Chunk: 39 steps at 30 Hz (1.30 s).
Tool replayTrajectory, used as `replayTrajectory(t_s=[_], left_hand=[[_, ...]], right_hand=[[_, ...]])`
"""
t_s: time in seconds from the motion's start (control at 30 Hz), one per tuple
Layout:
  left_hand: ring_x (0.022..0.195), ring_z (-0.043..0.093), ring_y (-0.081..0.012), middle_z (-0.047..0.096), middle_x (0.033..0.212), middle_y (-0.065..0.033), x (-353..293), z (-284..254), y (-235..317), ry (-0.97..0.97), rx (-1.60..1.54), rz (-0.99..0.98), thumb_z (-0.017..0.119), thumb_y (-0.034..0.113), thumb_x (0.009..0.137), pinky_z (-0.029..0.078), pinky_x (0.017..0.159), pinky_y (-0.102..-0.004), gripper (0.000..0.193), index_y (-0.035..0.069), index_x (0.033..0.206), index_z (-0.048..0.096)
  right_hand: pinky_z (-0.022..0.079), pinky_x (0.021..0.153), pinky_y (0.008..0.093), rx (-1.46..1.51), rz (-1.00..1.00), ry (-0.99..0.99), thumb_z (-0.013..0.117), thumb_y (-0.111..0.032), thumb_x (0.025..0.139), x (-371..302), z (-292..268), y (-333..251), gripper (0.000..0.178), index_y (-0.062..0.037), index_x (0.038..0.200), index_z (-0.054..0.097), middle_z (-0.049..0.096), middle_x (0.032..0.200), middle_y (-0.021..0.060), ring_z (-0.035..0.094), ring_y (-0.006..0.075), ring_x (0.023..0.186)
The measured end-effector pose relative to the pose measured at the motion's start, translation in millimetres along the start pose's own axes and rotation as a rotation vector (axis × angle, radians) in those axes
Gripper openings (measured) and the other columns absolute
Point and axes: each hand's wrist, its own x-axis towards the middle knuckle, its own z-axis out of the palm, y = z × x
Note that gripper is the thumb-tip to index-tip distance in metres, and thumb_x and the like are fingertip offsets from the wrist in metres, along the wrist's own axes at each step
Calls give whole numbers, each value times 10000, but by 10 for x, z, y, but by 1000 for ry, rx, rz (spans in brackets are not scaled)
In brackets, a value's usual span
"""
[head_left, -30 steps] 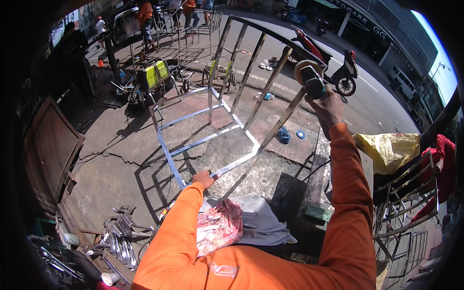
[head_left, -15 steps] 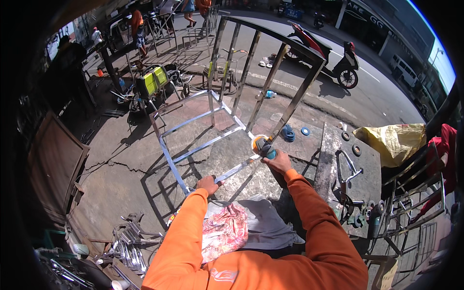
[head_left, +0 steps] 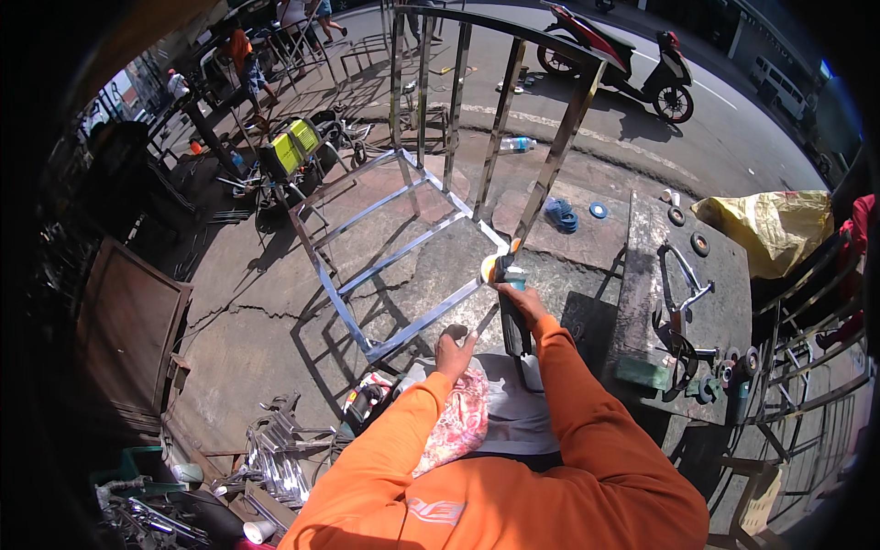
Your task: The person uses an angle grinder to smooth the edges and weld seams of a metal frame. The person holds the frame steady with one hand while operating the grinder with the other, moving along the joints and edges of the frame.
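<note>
- A worker in an orange top bends over a metal frame (head_left: 403,253) on sunlit, cracked concrete.
- The right hand (head_left: 524,305) is wrapped around a grinder (head_left: 514,328), its disc at the frame's near right corner; whether disc and metal touch cannot be told.
- The left hand (head_left: 453,354), thumb and fingers spread wide with nothing seen in them, hangs just off the frame's near edge, above a pink patterned cloth (head_left: 461,417).
- A grey cloth (head_left: 515,403) lies beside the pink one, below the grinder.
- The frame lies ahead of the worker, crossbars shining, with tall slats (head_left: 458,101) rising from its right side.
- To the right, a table (head_left: 634,284) bears small wheels (head_left: 700,244) and tools; a yellow sack (head_left: 770,229) sits behind.
- Between frame and table, a blue coil (head_left: 561,216) rests near a blue ring (head_left: 599,210).
- At lower left, metal pieces (head_left: 282,454) lie heaped near a white cup (head_left: 259,531).
- Beyond, a red and black scooter (head_left: 623,60) stands on the street.
</note>
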Motion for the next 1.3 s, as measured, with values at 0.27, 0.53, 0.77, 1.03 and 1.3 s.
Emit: replayTrajectory(t_s=[0.27,0.53,0.77,1.03,1.3], left_hand=[[1363,399,-231,366,1528,-73,-475,392,317,-288,-1255,-706,504,652,909,320,1115,-415,865,80,1514,269],[1400,309,-208,339,1528,-38,-1276,146,-398,161,287,-512,417,692,913,325,1110,-360,871,85,1516,256],[1396,320,-205,267,1575,-40,-1028,183,-260,394,-778,-1027,339,689,927,325,1106,-360,827,101,1504,268],[1367,414,-282,426,1499,-62,68,1049,192,-229,-962,-862,185,747,929,359,1106,-493,853,118,1479,352],[1297,488,-285,502,1424,-79,290,1243,-97,-247,-982,-737,222,748,923,417,1063,-459,836,115,1437,407]], right_hand=[[459,553,338,-423,54,-101,811,-529,677,94,358,237,642,90,796,691,648,713,102,587,157,624],[513,870,450,-914,-160,-377,720,-667,674,-881,1469,389,864,76,1100,608,664,1062,292,660,412,995],[508,896,448,-879,-196,-419,739,-586,693,-862,1339,380,809,53,1163,579,660,1087,287,653,413,1015],[511,885,426,-660,-258,68,780,-585,636,-116,139,135,834,49,1154,621,676,1069,266,663,387,1011],[519,883,458,-842,-223,192,777,-532,655,33,220,-27,716,22,1092,652,673,1052,282,657,418,1005]])
